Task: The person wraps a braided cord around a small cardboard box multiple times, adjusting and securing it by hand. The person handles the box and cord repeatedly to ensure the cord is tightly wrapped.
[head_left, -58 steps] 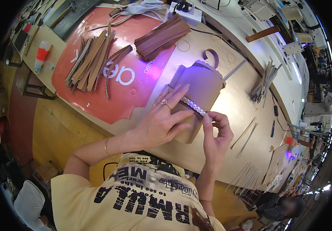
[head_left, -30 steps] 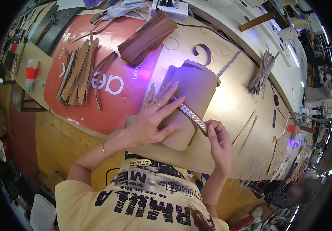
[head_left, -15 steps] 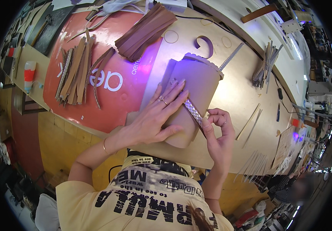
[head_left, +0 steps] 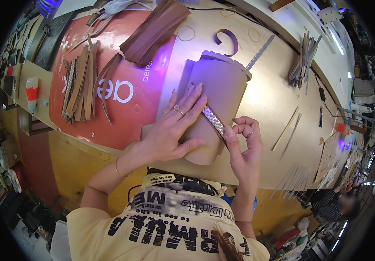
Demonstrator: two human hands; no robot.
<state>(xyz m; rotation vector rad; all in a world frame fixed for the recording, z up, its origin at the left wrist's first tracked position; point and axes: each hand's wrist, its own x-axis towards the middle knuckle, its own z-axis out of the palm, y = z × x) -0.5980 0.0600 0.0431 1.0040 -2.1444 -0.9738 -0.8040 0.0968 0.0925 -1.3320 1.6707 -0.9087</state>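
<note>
A brown rounded form with a scalloped far rim (head_left: 226, 82) lies on the table in front of me. Across it slants a flat braided strip, silvery white with brown edges (head_left: 213, 120). My left hand (head_left: 172, 124) rests flat on the form with its fingers spread, the fingertips by the strip's upper end, which they partly cover. At the strip's lower right end, my right hand (head_left: 245, 141) pinches it between thumb and forefinger; the other fingers are curled. The far tip of the strip under that thumb is hidden.
Brown leather strips (head_left: 152, 32) lie stacked on a red sheet (head_left: 126, 122), beside more cut and braided strips (head_left: 81, 87). A curled strip (head_left: 232, 41) sits behind the form. Thin strips (head_left: 304, 61) are bundled at right. A red-and-white bottle (head_left: 31, 93) stands far left.
The whole view has shifted slightly, so the table things appear a little farther left. Both hands keep nearly the same places on the form and the strip.
</note>
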